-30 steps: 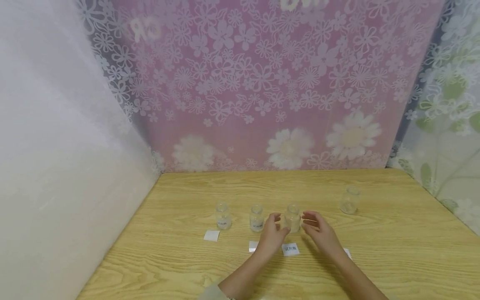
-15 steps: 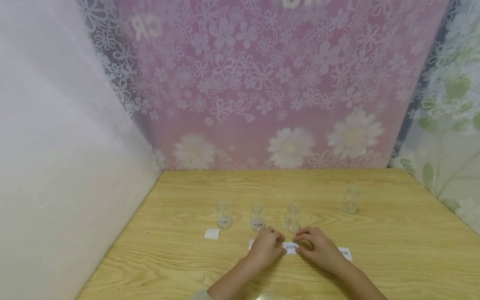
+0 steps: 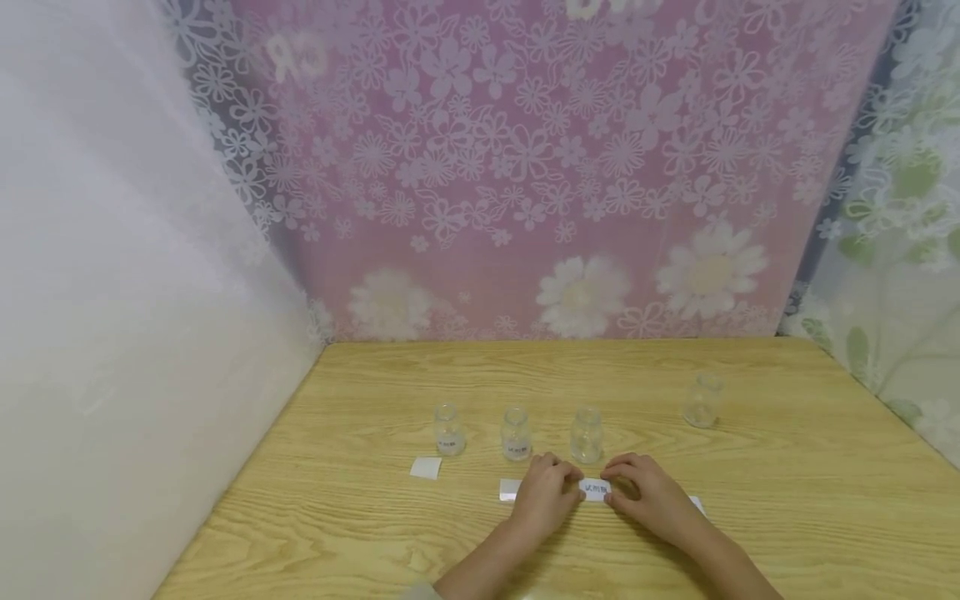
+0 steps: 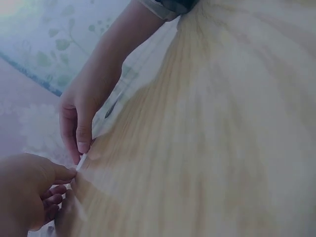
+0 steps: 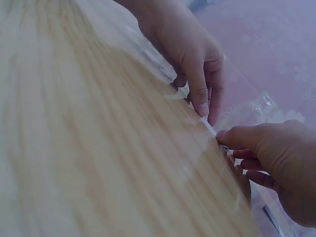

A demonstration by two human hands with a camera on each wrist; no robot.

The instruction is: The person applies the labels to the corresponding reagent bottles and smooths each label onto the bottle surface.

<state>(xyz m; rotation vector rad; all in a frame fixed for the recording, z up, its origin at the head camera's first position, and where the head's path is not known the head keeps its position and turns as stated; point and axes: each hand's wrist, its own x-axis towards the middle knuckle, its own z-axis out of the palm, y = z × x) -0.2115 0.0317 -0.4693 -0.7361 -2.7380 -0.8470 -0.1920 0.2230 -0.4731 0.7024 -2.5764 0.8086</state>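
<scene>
In the head view a white label [image 3: 595,489] with handwritten characters lies between my two hands, just in front of a clear glass bottle [image 3: 587,435]. My left hand [image 3: 543,493] pinches its left end between thumb and fingers. At the opposite end my right hand [image 3: 651,498] does the same. Seen edge-on in the left wrist view, the label [image 4: 81,162] is a thin white strip between the thumbs. Two more glass bottles, one at far left [image 3: 450,429] and one beside it [image 3: 516,433], carry similar labels.
Farther back at right stands another clear bottle [image 3: 702,402]. White paper pieces lie on the wood-grain table [image 3: 315,517]: a square [image 3: 425,467] at left, one [image 3: 509,490] partly behind my left hand, and another [image 3: 697,503] mostly hidden by my right arm.
Both hands have come down from around the third bottle to the label in front of it. Over the last half second the label has shifted slightly right and toward the bottle.
</scene>
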